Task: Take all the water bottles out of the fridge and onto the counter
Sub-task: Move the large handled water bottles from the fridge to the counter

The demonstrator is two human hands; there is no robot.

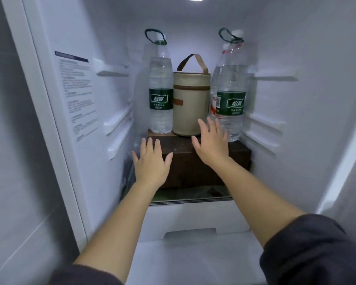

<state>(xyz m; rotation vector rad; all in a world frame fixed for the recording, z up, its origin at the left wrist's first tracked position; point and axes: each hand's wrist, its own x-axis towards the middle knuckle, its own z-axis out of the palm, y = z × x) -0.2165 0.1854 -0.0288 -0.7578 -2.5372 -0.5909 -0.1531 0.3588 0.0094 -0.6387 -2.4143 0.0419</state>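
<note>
Reaching with both the left hand and right hand spread empty, a careless grab could topple the right bottle against the bag.

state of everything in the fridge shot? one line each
left bottle: upright on the brown box, capped, full, untouched
right bottle: upright, capped, full, right fingertips close by
red-label bottle: upright behind the right bottle, mostly hidden
beige bag: upright between the bottles, closed
brown box: closed, carrying the bottles and bag
left hand: open, empty
right hand: open, empty
</note>
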